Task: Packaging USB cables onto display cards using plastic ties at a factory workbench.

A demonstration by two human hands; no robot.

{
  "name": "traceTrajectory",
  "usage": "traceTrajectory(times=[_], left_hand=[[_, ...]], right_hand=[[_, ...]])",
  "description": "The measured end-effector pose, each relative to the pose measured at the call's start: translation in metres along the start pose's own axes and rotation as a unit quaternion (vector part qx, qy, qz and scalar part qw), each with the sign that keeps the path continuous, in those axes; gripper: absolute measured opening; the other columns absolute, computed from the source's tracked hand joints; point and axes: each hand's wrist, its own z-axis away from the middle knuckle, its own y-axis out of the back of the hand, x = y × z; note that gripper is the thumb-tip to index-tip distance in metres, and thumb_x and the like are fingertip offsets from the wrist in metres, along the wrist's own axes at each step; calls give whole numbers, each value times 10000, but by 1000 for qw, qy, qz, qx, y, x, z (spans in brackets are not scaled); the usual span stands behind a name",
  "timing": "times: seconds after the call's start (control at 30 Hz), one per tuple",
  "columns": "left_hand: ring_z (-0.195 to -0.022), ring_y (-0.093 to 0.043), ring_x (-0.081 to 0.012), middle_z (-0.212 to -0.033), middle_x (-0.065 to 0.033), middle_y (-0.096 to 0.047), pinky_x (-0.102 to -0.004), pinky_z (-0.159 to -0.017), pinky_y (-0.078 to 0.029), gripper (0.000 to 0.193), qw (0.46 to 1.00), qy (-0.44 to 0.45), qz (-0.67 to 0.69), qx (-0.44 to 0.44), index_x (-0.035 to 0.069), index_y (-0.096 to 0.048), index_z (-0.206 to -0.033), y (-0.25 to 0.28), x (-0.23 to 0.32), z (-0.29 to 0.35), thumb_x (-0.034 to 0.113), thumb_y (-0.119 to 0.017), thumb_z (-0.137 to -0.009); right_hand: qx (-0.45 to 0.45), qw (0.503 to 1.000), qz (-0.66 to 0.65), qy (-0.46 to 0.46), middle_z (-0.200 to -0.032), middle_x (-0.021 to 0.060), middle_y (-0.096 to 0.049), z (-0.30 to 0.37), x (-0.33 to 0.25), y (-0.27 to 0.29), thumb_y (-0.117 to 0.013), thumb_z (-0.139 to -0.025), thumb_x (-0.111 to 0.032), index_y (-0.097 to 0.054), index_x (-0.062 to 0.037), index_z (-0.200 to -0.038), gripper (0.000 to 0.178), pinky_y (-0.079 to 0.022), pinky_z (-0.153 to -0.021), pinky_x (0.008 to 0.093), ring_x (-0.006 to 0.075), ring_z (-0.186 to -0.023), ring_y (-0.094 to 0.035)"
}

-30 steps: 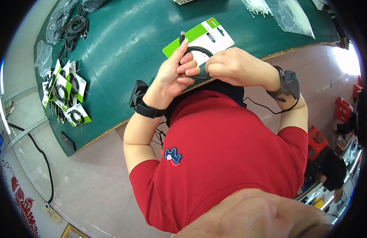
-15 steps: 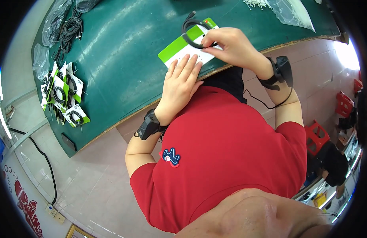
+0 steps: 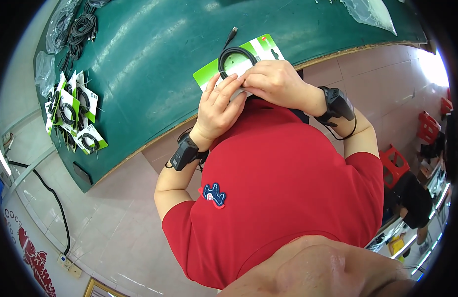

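Note:
A green and white backing card [image 3: 205, 74] rests at the near edge of the table, tilted up a little under my hands. On it lies a coiled black cable [image 3: 222, 63], its plug [image 3: 232, 33] sticking out past the card's far side. My left hand [image 3: 220, 106] grips the card's near edge, fingers over its face by the coil and thumb below. My right hand [image 3: 277, 83] is closed, its fingertips pinched beside the left fingers at the near side of the coil. What they pinch is hidden.
Several carded cables [image 3: 73, 109] lie heaped at the table's left end, near a flat dark object [image 3: 82, 174]. Loose black cables [image 3: 82, 30] and clear plastic bags [image 3: 45, 74] sit behind them. Another clear bag [image 3: 371, 14] lies far right. Red stools [image 3: 395, 166] stand on the floor.
The cable coil has come down flat on the card, and my right hand has moved left and nearer to the left hand. My left fingers have curled round the card's near edge.

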Motion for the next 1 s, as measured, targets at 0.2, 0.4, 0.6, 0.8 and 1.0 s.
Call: traceTrajectory(times=[0.2, 0.4, 0.6, 0.8, 1.0], left_hand=[[-1087, -651, -282, -1097, -94, -651, -494, -985, -479, 187, 1000, -17, 19, -18, 56, -685, -925, -2, -5, 5, 40, -748, -749], [-1051, -662, -284, -1062, -102, -659, -482, -947, -507, 197, 999, -26, 16, -16, 49, -690, -938, 5, -8, -4, 25, -741, -750], [-1012, -668, -287, -1068, -117, -666, -446, -895, -541, 250, 998, -39, 47, -32, 16, -696, -997, 5, -12, -10, 0, -729, -750], [-1004, -669, -290, -1103, -135, -668, -437, -892, -545, 250, 996, -75, 37, -38, -18, -692, -1005, 13, -13, -19, -31, -723, -757], [-972, -681, -307, -1076, -161, -676, -434, -855, -566, 238, 996, -86, 38, -12, -27, -691, -996, 12, -18, -23, -64, -717, -763]], right_hand=[[-2, 999, -35, 39, -898, 39, -683, -2, 7, 3, -721, -774, -123, -661, -50, -838, 114, -540, -695, 350, 239, -811, -669], [-30, 997, -31, 69, -962, 26, -683, -10, 17, 21, -737, -781, -110, -678, -66, -873, 118, -538, -707, 345, 238, -827, -657], [-46, 995, -54, 64, -945, 17, -685, -8, 17, 24, -735, -804, -128, -688, -77, -889, 109, -532, -704, 341, 228, -819, -654], [-20, 994, -89, 53, -949, 22, -688, -11, 18, 24, -733, -820, -131, -698, -84, -906, 104, -531, -708, 337, 225, -822, -655], [75, 990, -113, 47, -970, 44, -693, -17, 27, 48, -722, -832, -94, -704, -79, -943, 114, -532, -738, 337, 230, -854, -659]])
